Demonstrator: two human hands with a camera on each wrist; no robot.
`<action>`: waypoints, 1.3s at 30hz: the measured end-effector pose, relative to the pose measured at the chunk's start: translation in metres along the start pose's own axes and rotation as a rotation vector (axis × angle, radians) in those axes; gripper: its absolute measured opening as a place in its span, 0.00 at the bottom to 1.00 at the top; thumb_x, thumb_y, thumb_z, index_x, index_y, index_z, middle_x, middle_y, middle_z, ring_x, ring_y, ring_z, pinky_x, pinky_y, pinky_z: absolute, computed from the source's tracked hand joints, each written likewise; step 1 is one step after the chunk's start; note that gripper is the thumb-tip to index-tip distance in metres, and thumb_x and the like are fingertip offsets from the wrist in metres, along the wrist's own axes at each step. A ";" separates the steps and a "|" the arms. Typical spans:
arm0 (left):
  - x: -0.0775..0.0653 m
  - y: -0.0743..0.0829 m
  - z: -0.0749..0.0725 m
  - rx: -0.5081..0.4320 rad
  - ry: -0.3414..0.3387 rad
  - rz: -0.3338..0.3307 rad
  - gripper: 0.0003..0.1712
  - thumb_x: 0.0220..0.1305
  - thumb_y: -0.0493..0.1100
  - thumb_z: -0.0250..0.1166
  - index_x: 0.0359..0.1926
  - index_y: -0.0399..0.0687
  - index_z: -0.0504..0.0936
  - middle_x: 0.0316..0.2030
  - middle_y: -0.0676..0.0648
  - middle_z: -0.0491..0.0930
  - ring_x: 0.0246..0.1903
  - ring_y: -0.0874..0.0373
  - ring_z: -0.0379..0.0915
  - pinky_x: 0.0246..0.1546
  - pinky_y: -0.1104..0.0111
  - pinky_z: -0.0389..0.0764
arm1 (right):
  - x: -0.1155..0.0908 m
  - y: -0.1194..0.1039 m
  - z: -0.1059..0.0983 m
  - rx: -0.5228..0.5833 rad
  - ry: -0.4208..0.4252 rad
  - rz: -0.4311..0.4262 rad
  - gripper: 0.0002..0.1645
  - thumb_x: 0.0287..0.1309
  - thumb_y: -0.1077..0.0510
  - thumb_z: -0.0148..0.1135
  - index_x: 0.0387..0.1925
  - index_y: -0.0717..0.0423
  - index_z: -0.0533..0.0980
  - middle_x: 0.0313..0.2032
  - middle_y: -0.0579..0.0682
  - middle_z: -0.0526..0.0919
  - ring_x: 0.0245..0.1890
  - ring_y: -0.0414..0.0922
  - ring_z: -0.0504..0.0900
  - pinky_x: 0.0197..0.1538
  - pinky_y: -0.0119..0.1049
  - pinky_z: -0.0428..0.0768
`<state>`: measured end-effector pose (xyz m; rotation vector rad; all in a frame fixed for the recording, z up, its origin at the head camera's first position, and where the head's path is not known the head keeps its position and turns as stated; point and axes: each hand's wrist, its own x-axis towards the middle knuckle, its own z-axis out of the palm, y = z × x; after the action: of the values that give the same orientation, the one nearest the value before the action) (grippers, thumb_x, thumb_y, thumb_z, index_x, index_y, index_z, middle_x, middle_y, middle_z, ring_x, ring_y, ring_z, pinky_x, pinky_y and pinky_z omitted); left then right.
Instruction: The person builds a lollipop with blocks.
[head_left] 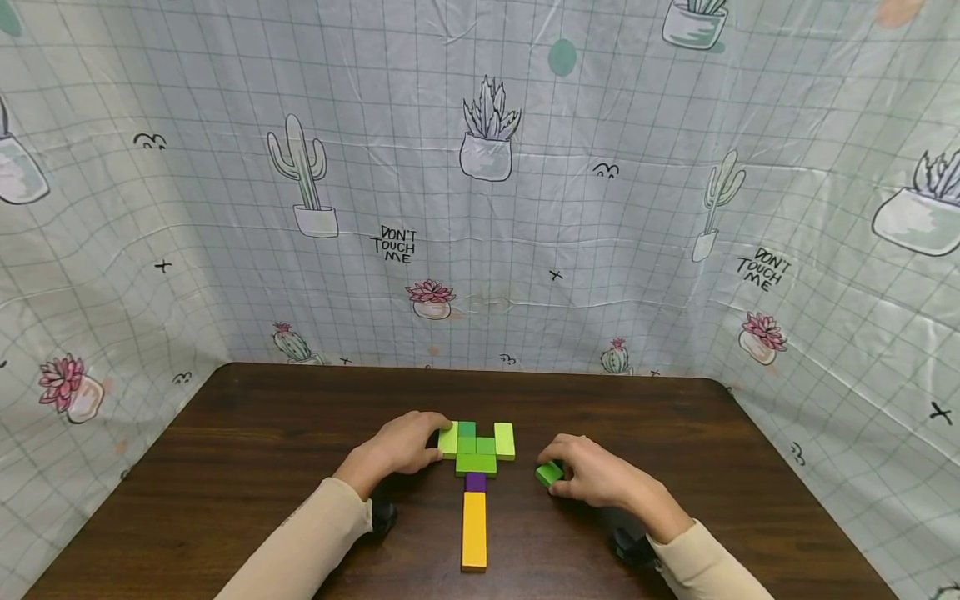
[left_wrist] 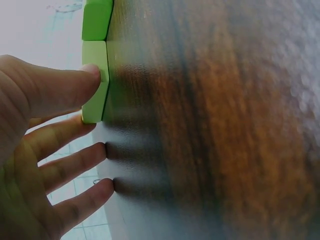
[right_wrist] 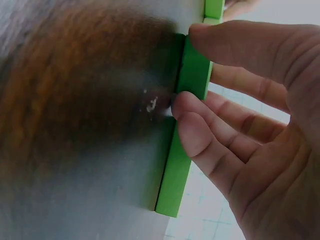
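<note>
My left hand (head_left: pixel 401 442) pinches a light green block (head_left: pixel 448 442) at the left end of a flat block figure, thumb at the near side and index finger at the far end. The left wrist view shows its other fingertips (left_wrist: pixel 102 150) on the tabletop. To the right of the figure, my right hand (head_left: pixel 592 471) grips a green block (right_wrist: pixel 195 67) between thumb and fingers. Another green block (right_wrist: pixel 175 172) lies beside those fingers. The figure also has darker green blocks (head_left: pixel 467 430), a wide green block (head_left: pixel 476 465) and a second light green block (head_left: pixel 504 442).
Below the green blocks, a purple block (head_left: pixel 476 482) and a long yellow block (head_left: pixel 474 532) continue the figure toward me. All lie on a dark brown wooden table (head_left: pixel 300 400). A cactus-print cloth (head_left: pixel 555 208) hangs behind and at both sides.
</note>
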<state>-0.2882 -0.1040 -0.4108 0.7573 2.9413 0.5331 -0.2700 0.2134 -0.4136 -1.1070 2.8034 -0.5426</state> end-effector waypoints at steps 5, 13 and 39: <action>0.000 0.001 -0.001 0.000 0.000 0.002 0.27 0.62 0.43 0.66 0.61 0.43 0.74 0.59 0.43 0.73 0.59 0.45 0.68 0.57 0.52 0.69 | 0.000 -0.001 0.001 -0.050 0.014 -0.006 0.18 0.55 0.59 0.67 0.49 0.53 0.80 0.44 0.45 0.77 0.36 0.39 0.72 0.38 0.33 0.73; 0.000 0.002 -0.002 0.002 -0.001 -0.007 0.27 0.62 0.42 0.66 0.61 0.44 0.74 0.59 0.44 0.73 0.59 0.45 0.67 0.58 0.52 0.69 | 0.001 -0.002 0.001 -0.043 0.019 0.016 0.19 0.56 0.58 0.67 0.50 0.53 0.79 0.43 0.44 0.77 0.37 0.39 0.72 0.39 0.33 0.74; -0.002 0.002 0.000 0.002 -0.003 -0.005 0.27 0.62 0.42 0.66 0.62 0.43 0.74 0.59 0.44 0.73 0.60 0.45 0.67 0.58 0.51 0.69 | 0.003 -0.001 0.004 -0.041 0.032 0.030 0.16 0.56 0.56 0.68 0.47 0.52 0.78 0.31 0.39 0.74 0.30 0.35 0.70 0.35 0.33 0.70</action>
<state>-0.2857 -0.1032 -0.4098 0.7505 2.9404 0.5288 -0.2706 0.2089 -0.4171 -1.0713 2.8657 -0.5069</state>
